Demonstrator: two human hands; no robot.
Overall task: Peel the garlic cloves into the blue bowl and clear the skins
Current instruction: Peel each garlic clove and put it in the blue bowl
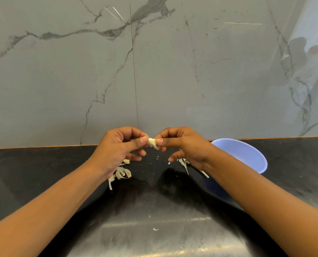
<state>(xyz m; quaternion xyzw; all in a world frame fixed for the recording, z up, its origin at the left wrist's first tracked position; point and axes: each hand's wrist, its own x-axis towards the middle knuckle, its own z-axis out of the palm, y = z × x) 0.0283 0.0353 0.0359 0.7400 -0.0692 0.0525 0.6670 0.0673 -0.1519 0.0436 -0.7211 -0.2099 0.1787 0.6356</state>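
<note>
Garlic clove: held in the air betw. both hands, above the bench, approx. centre of view, not touching the surface. Pale; a shred of skin hangs off its lower edge.

Left hand: thumb + forefinger pinch the clove's left end. Other fingers curled in under the palm, holding nothing else that I can see.

Right hand: thumb + forefinger pinch the clove's right end, so thumb tips of L and R nearly meet across it. Remaining fingers loosely curled, pointing down toward the bench.

Blue bowl: stands on the bench, to the right of the hands, near the back wall. R forearm crosses in front and hides its lower left part. Contents: cannot tell from this angle.

Skins, left pile: curled pale pieces on the bench, just below and partly behind L wrist; one long strip trails toward the front edge.

Skins, right pile: thin strips on the bench beneath R hand, partly covered by the wrist, close to the bowl's left side.

Small flecks: scattered on the bench betw. the two piles, directly under the clove.

Single flake: lies well apart from the rest, nearer the front, on the glare patch.

Bench: dark, glossy, w/ reflections. Wall: grey, dark veins, one vertical seam above L hand.
</note>
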